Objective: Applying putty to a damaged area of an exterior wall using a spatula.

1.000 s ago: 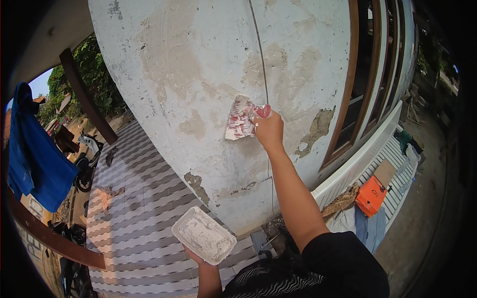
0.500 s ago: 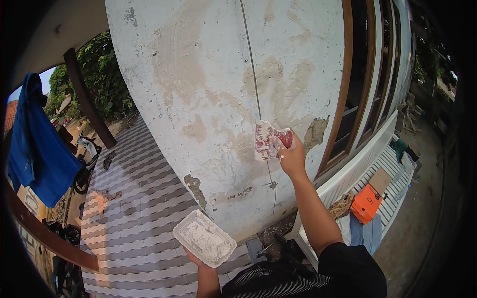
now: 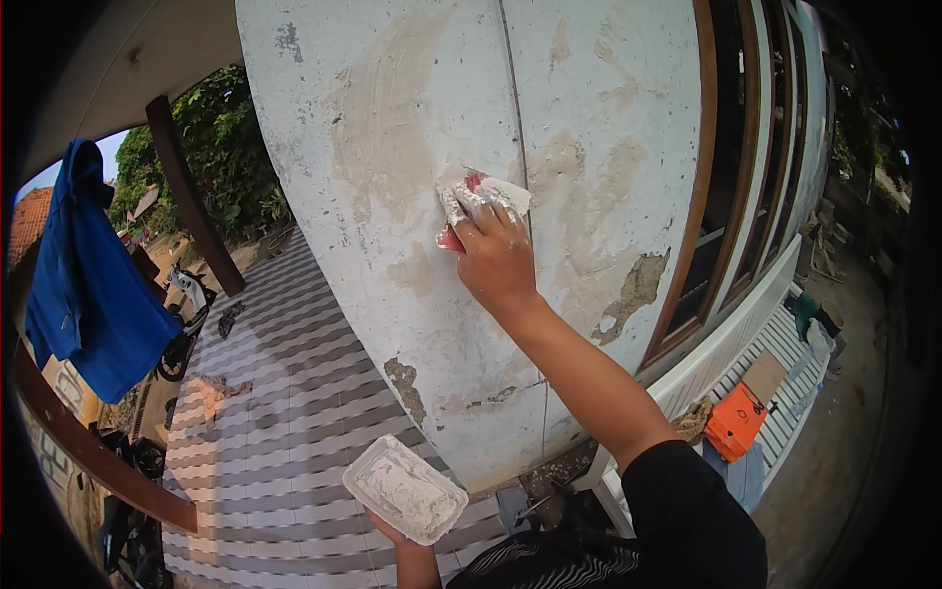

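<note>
A red putty spreader (image 3: 448, 239), caked with white paste, is pressed flat against the wall (image 3: 451, 334). My right hand (image 3: 498, 257) grips it with putty-smeared fingers, just left of the thin dark vertical line that runs down the wall. Low in front of me, my left hand (image 3: 389, 531) supports a rectangular plastic tub (image 3: 371, 501) from underneath and at its side. White putty (image 3: 412, 487) lies inside the tub, tilted toward me. Beige dried patches and flaked spots mark the white wall around the spreader.
Brown-framed windows (image 3: 703, 211) stand right of the wall. Below them, a white slatted bench (image 3: 785, 368) carries an orange box (image 3: 736, 422) and cloths. A blue garment (image 3: 103, 294) hangs at left, near a dark post (image 3: 191, 196). Patterned tiles (image 3: 294, 393) cover the floor.
My right hand has moved the spreader up and left across the vertical line, and its blade has turned over against the wall. The tub stays nearly where it was, slightly lower.
</note>
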Action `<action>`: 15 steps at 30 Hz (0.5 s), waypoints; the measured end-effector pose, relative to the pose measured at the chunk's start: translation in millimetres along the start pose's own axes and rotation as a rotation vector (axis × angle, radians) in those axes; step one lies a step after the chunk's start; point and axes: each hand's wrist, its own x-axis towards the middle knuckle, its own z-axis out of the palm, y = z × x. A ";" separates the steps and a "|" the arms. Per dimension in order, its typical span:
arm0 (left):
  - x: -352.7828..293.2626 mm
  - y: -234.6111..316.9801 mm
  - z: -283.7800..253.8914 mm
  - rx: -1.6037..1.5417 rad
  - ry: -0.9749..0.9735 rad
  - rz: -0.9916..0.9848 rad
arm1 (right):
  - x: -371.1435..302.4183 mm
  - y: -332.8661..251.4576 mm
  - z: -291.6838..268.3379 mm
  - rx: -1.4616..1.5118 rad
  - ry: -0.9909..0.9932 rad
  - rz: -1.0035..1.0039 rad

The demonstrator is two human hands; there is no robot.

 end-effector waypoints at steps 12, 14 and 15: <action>7.7 2.6 -0.8 0.003 -0.035 -0.043 | -101.8 -13.9 -7.8 0.075 -0.247 0.028; 7.3 3.3 0.5 -0.009 -0.086 -0.064 | -109.1 -15.4 -22.2 0.183 -0.444 0.127; 7.1 2.5 -0.8 -0.012 -0.099 -0.068 | -108.6 -14.5 -25.1 0.179 -0.443 0.126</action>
